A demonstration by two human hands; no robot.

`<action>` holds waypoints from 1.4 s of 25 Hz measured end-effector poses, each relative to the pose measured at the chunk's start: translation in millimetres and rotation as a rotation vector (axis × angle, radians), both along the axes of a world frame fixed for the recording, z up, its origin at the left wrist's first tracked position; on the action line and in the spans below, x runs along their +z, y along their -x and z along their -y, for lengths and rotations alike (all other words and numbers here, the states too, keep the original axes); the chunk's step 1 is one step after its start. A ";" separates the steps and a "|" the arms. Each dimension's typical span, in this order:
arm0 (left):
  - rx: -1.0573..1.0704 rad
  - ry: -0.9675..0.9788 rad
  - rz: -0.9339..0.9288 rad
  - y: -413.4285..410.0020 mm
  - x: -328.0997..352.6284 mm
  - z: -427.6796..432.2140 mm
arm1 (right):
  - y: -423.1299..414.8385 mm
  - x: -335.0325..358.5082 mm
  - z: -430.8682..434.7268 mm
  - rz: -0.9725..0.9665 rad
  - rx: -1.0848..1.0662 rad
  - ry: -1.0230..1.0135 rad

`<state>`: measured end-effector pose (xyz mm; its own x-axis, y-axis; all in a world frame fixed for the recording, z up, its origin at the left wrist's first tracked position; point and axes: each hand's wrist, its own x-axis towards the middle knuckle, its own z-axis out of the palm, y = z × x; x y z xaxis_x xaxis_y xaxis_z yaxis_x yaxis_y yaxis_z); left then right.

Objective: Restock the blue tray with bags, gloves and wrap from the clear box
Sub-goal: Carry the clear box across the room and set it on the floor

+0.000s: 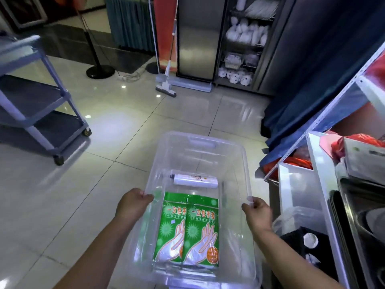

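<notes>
I carry the clear box in front of me above the tiled floor. My left hand grips its left rim and my right hand grips its right rim. Inside lie two green packs of disposable gloves side by side at the near end. A white roll of wrap lies crosswise beyond them. No blue tray is clearly in view; a blue-grey trolley stands at the left.
White metal shelving with red bags and boxes fills the right side, a dark blue curtain behind it. A mop, a black lamp base and a steel cabinet with white goods stand ahead.
</notes>
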<state>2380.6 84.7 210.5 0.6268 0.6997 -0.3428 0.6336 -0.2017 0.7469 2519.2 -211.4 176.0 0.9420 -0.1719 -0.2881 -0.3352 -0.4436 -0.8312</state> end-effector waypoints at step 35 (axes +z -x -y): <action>-0.714 0.127 -0.536 -662.6 -469.9 27.9 | -509.8 -442.5 67.1 -0.483 -0.315 0.295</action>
